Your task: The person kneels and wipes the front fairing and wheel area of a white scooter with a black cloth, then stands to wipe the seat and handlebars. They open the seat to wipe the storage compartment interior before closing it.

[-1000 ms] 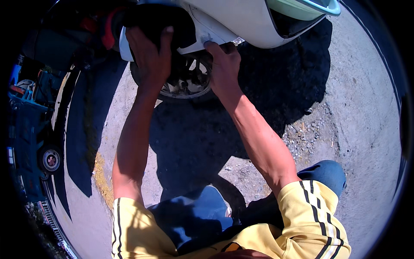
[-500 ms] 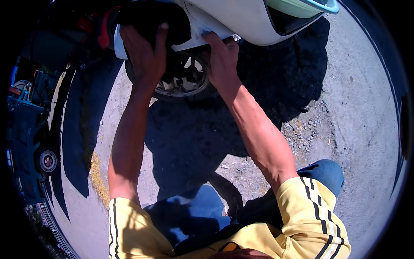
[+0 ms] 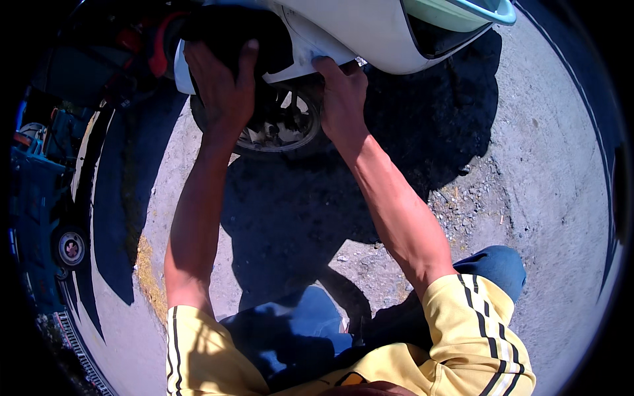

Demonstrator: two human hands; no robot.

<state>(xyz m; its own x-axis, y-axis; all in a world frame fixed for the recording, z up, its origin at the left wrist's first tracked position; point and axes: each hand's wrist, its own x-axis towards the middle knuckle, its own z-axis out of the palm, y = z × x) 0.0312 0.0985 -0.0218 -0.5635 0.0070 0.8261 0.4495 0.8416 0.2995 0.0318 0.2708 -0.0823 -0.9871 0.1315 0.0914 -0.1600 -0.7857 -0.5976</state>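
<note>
A white vehicle body panel (image 3: 314, 43), apparently of a scooter, hangs over a spoked wheel (image 3: 284, 129) at the top of the view. Its left part carries a smooth black section (image 3: 271, 39). My left hand (image 3: 223, 89) lies against that black section, fingers stretched upward and thumb apart. At the panel's lower edge, my right hand (image 3: 345, 99) is closed, thumb on the white face. Its other fingers curl round the edge and are partly hidden.
A pale green basin (image 3: 456, 16) sits at the top right, above a white rounded body part (image 3: 389, 39). Gravel (image 3: 462, 204) lies on the ground to the right. At far left stands a blue vehicle (image 3: 39, 198); something red (image 3: 158, 46) shows near the panel.
Both hands keep their places on the panel. Panel and hands sit very slightly lower in the picture, with the right hand's thumb shifted a little downward.
</note>
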